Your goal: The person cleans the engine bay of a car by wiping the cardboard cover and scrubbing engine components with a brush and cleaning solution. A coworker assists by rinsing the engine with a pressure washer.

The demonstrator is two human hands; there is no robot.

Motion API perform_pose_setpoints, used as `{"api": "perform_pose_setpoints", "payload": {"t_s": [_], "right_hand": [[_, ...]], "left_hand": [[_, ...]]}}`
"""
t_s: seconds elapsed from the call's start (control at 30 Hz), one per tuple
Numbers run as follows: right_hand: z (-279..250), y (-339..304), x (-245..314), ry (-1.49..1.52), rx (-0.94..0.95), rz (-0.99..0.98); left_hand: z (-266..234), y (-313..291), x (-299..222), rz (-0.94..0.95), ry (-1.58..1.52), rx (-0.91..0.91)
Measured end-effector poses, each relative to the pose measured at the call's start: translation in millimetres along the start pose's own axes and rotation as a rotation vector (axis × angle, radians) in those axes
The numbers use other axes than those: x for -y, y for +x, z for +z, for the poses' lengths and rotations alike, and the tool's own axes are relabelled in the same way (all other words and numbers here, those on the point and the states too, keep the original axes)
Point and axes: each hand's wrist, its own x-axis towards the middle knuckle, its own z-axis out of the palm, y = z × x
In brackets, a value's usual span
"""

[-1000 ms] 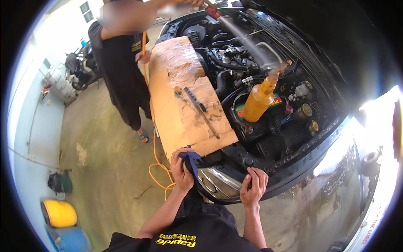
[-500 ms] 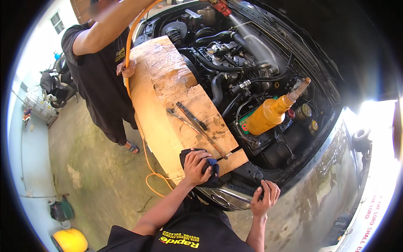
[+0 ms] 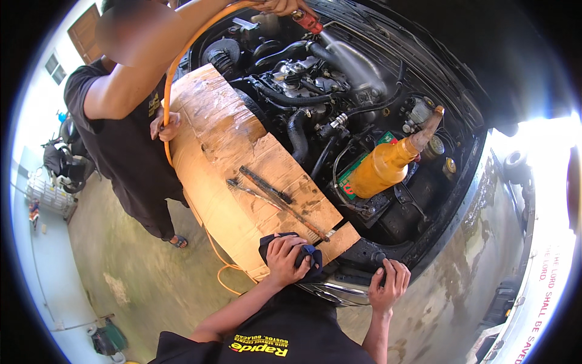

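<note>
My left hand (image 3: 286, 259) is closed around a bunched dark blue cloth (image 3: 314, 261), which rests at the near corner of a cardboard sheet (image 3: 225, 134). My right hand (image 3: 388, 285) has its fingers curled at the car's front edge (image 3: 357, 269), close to a round black rubber stop (image 3: 379, 257). Past my left hand, two long, dirty brushes (image 3: 267, 185) (image 3: 284, 207) lie on the cardboard. A yellow bottle (image 3: 379, 170) with a grimy neck leans over the battery (image 3: 347, 183) in the engine bay.
At the left, another person (image 3: 118, 130) aims a red spray gun (image 3: 308, 22) at the wet engine (image 3: 303, 79). Its orange hose (image 3: 171, 79) crosses the cardboard's far left edge and trails onto the floor. The raised hood (image 3: 461, 48) overhangs the right side.
The view has shifted slightly, so the other person and the brushes appear further left. The spray continues over the engine. Both my hands keep nearly the same places on the car and cloth.
</note>
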Motion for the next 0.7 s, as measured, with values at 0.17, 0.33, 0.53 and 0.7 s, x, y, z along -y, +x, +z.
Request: {"api": "perform_pose_setpoints", "payload": {"t_s": [0.17, 0.33, 0.53, 0.7], "right_hand": [[2.2, 1.2, 1.1, -0.001, -0.03, 0.04], [5.0, 2.9, 0.8, -0.024, -0.019, 0.04], [4.8, 5.4, 2.5, 0.007, 0.001, 0.056], [4.8, 6.7, 4.1, 0.03, 0.0, 0.06]], "left_hand": [[0.2, 0.1, 0.8, 0.026, 0.012, 0.026], [0.6, -0.9, 3.0, 0.026, 0.01, 0.036], [0.0, 0.0, 3.4, 0.004, -0.007, 0.017], [0.9, 0.2, 1.3, -0.002, -0.022, 0.02]]}}
